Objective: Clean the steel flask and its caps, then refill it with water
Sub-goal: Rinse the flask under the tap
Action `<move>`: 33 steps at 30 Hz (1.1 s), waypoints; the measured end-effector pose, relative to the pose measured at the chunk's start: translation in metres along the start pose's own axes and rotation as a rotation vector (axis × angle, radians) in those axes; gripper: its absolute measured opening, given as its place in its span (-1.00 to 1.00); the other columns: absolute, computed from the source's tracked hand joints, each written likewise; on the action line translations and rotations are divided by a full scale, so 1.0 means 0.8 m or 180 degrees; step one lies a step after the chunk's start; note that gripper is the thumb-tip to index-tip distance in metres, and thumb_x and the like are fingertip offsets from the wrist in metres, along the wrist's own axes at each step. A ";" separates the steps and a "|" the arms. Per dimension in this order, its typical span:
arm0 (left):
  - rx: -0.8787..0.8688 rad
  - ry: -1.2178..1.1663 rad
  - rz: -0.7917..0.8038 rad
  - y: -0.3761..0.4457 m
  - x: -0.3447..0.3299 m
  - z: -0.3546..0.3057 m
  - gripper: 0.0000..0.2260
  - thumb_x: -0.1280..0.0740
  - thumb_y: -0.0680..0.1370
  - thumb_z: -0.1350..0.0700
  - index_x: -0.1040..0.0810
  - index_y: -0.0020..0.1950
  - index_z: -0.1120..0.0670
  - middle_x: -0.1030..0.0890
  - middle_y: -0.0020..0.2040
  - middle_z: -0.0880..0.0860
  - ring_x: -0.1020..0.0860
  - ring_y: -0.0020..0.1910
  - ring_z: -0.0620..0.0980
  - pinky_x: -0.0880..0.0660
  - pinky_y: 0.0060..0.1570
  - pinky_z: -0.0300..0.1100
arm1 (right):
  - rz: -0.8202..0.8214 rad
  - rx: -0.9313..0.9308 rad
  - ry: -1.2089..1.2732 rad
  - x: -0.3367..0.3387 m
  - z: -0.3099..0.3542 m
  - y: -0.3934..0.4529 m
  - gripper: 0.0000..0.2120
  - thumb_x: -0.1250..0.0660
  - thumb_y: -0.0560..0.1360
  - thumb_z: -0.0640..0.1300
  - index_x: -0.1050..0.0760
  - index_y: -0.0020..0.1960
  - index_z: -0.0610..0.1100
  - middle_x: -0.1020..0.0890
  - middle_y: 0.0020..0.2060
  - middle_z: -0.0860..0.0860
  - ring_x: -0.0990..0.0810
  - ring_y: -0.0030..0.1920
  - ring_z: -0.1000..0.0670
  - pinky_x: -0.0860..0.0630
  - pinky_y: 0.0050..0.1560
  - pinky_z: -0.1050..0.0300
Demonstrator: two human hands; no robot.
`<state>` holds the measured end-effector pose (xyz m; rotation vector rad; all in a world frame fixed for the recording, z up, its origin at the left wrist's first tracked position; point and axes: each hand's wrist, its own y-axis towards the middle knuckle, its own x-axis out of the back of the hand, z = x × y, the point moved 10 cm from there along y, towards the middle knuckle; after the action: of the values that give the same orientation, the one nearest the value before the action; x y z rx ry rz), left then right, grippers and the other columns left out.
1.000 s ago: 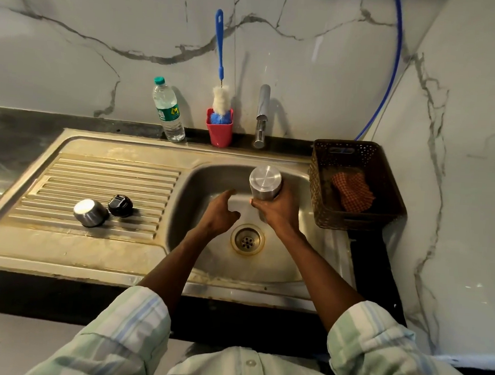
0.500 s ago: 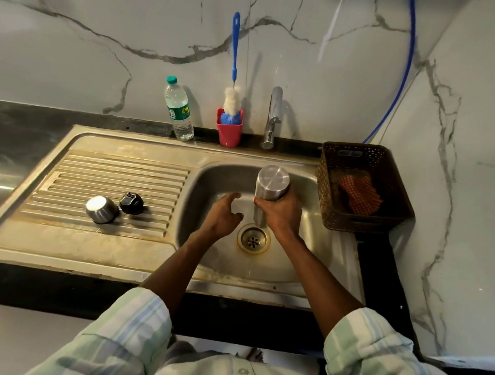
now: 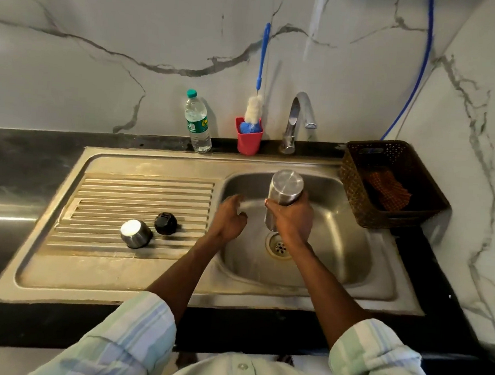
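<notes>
From the head view, the steel flask (image 3: 284, 194) is a plain brushed-metal cylinder, turned upside down so its flat, shiny base faces up toward the camera. It hangs over the basin of the sink (image 3: 338, 252), tilted a little, with its lower end pointing down near the drain (image 3: 278, 246). That mouth end is hidden behind the hand, so I cannot tell what it looks like.

The right hand (image 3: 292, 219) reaches in from the lower right, forearm bare below a rolled striped sleeve (image 3: 374, 360). Its fingers (image 3: 280, 208) are curled and clamped round the flask's middle, the base sticking out above them and a strip of the body showing below on the left.

The left hand (image 3: 229, 218) comes in from the lower left and sits just beside the flask without touching it. It is blurred; its fingers look loosely bent and hold nothing that I can see.

Over on the ribbed drainboard (image 3: 140, 197), well apart from the hands, a steel cap (image 3: 135, 232) and a black cap (image 3: 165, 223) lie side by side, very close together.

Behind the sink, on the dark counter (image 3: 23, 154), stand a plastic water bottle (image 3: 197, 122), a red cup (image 3: 249, 136) with a blue-handled bottle brush (image 3: 260, 71) in it, and the tap (image 3: 296, 122). A brown basket (image 3: 387, 185) sits to the right with an orange cloth (image 3: 389, 191) inside.
</notes>
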<state>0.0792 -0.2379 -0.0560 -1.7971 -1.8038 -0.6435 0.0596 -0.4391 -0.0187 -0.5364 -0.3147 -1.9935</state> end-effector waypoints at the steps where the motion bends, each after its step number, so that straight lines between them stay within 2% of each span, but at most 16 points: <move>1: -0.0056 -0.0110 -0.0176 0.001 0.018 0.005 -0.56 -0.29 0.44 0.37 -0.53 0.32 0.19 -0.60 0.23 0.17 -0.57 0.20 0.16 -0.50 0.22 0.00 | -0.0048 -0.0016 -0.0027 -0.005 0.009 -0.006 -0.32 -0.60 0.21 0.11 -0.45 0.25 -0.04 -0.67 0.09 -0.03 -0.63 0.09 -0.12 -0.55 0.06 0.03; 4: -0.0299 -0.0266 -0.0820 -0.002 0.083 0.014 -0.69 -0.27 0.41 0.36 -0.63 0.10 0.19 -0.63 -0.02 0.12 -0.58 -0.09 0.06 -0.51 -0.03 -0.11 | -0.0250 0.0193 0.0344 -0.019 0.053 -0.027 -0.36 -0.61 0.22 0.06 -0.48 0.22 -0.05 -0.67 0.08 -0.01 -0.63 0.07 -0.06 -0.53 0.01 0.13; 8: -0.0292 -0.0640 -0.1487 -0.011 0.176 0.054 -0.68 -0.27 0.39 0.44 -0.64 0.04 0.19 -0.61 -0.04 0.08 -0.54 -0.15 -0.03 -0.41 -0.08 -0.37 | -0.0035 0.0695 0.0929 -0.067 0.142 -0.051 -0.32 -0.63 0.25 -0.04 -0.46 0.28 -0.15 -0.61 0.04 0.10 -0.58 0.00 0.14 -0.46 -0.07 0.42; 9: -0.0238 -0.0656 -0.1575 -0.013 0.196 0.070 -0.68 -0.27 0.39 0.44 -0.63 0.05 0.18 -0.61 -0.02 0.07 -0.54 -0.14 -0.04 -0.39 -0.09 -0.43 | 0.0115 0.0780 0.1054 -0.087 0.164 -0.056 -0.32 -0.63 0.26 -0.04 -0.45 0.29 -0.15 -0.61 0.04 0.11 -0.58 0.00 0.16 -0.49 -0.02 0.42; 13: -0.0004 -0.0568 -0.1760 -0.016 0.263 0.136 -0.72 -0.28 0.43 0.40 -0.63 0.06 0.20 -0.61 0.02 0.05 -0.54 -0.14 -0.05 -0.34 -0.12 -0.53 | 0.0690 0.0858 0.0977 -0.177 0.229 -0.078 -0.30 -0.64 0.21 0.02 -0.46 0.25 -0.10 -0.66 0.07 0.03 -0.62 0.05 0.03 -0.58 0.10 0.06; 14: 0.0053 -0.0543 -0.1777 -0.017 0.277 0.152 -0.73 -0.28 0.43 0.39 -0.63 0.05 0.20 -0.62 0.02 0.06 -0.54 -0.14 -0.05 -0.36 -0.10 -0.50 | 0.0809 0.0887 0.0900 -0.198 0.240 -0.084 -0.30 -0.64 0.20 0.03 -0.46 0.25 -0.10 -0.66 0.09 0.01 -0.62 0.07 0.01 -0.57 0.11 0.03; 18: 0.0253 -0.0523 -0.1726 -0.015 0.306 0.204 -0.76 -0.28 0.42 0.38 -0.64 0.01 0.19 -0.64 0.00 0.09 -0.57 -0.11 0.01 -0.50 0.00 -0.12 | 0.0991 0.0932 0.0469 -0.261 0.260 -0.104 -0.25 -0.63 0.17 0.10 -0.45 0.27 -0.10 -0.64 0.14 0.00 -0.61 0.12 -0.02 -0.56 0.12 0.04; 23: 0.0370 -0.0511 -0.1603 -0.006 0.315 0.232 -0.76 -0.28 0.43 0.36 -0.64 0.02 0.19 -0.64 0.01 0.09 -0.58 -0.05 0.02 -0.50 0.02 -0.13 | 0.1021 0.0972 0.0198 -0.302 0.258 -0.117 -0.21 -0.63 0.19 0.10 -0.42 0.31 -0.13 -0.63 0.18 -0.05 -0.60 0.16 -0.09 -0.55 0.15 0.01; 27: 0.0369 -0.0511 -0.1520 -0.001 0.314 0.237 -0.76 -0.28 0.43 0.36 -0.64 0.01 0.19 -0.64 0.01 0.08 -0.57 -0.06 0.01 -0.47 0.00 -0.17 | 0.1031 0.1018 0.0066 -0.317 0.260 -0.122 -0.22 -0.62 0.22 0.11 -0.42 0.32 -0.13 -0.63 0.19 -0.06 -0.60 0.16 -0.10 -0.53 0.10 0.07; 33: 0.0330 -0.0501 -0.1528 0.002 0.316 0.239 -0.77 -0.27 0.43 0.37 -0.64 0.01 0.21 -0.64 0.00 0.11 -0.58 -0.05 0.04 -0.51 0.03 -0.09 | 0.1158 0.1053 -0.0003 -0.331 0.263 -0.124 -0.18 -0.62 0.23 0.13 -0.37 0.35 -0.13 -0.61 0.22 -0.07 -0.59 0.18 -0.10 -0.53 0.15 0.02</move>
<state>0.0775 0.0783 -0.0360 -1.3836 -2.3586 -0.5790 0.1260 -0.0964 0.0331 -0.3532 -0.4993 -1.5502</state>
